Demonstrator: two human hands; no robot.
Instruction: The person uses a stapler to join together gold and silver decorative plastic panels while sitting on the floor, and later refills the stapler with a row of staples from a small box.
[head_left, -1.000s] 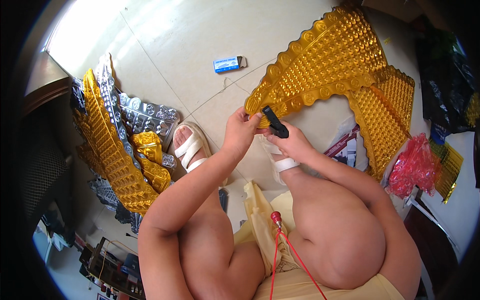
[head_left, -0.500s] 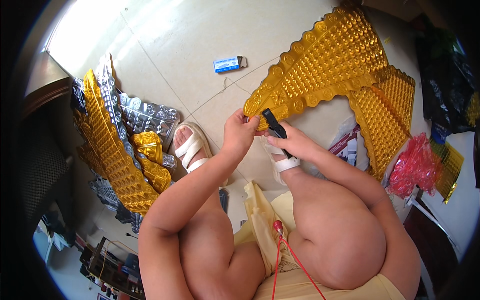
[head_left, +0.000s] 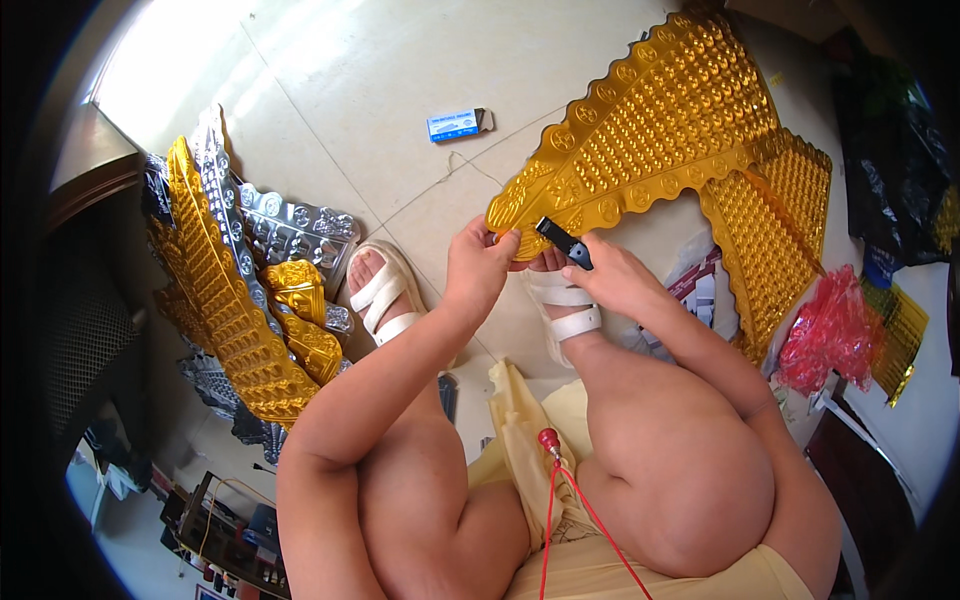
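Note:
A large gold embossed foil sheet (head_left: 650, 120) with scalloped edges stretches from between my feet to the far right. My left hand (head_left: 482, 262) pinches its narrow near end between thumb and fingers. Close by on the right, my right hand (head_left: 612, 275) is wrapped round a black stapler (head_left: 565, 243). The stapler's head points up and left, over the lower edge of the sheet near the pinched end. Whether it touches the foil, I cannot tell.
A small blue box (head_left: 455, 125) lies opened on the tiled floor. Gold foil pieces (head_left: 225, 310) and silver foil pieces (head_left: 300, 228) are piled at the left. Pink plastic wrap (head_left: 828, 330) and a black plastic bag (head_left: 890, 150) are at the right. My sandalled feet (head_left: 385, 290) flank the work.
The stapler has tilted flatter and shifted slightly right, its head moving away from my left hand. My left hand keeps its pinch on the foil sheet.

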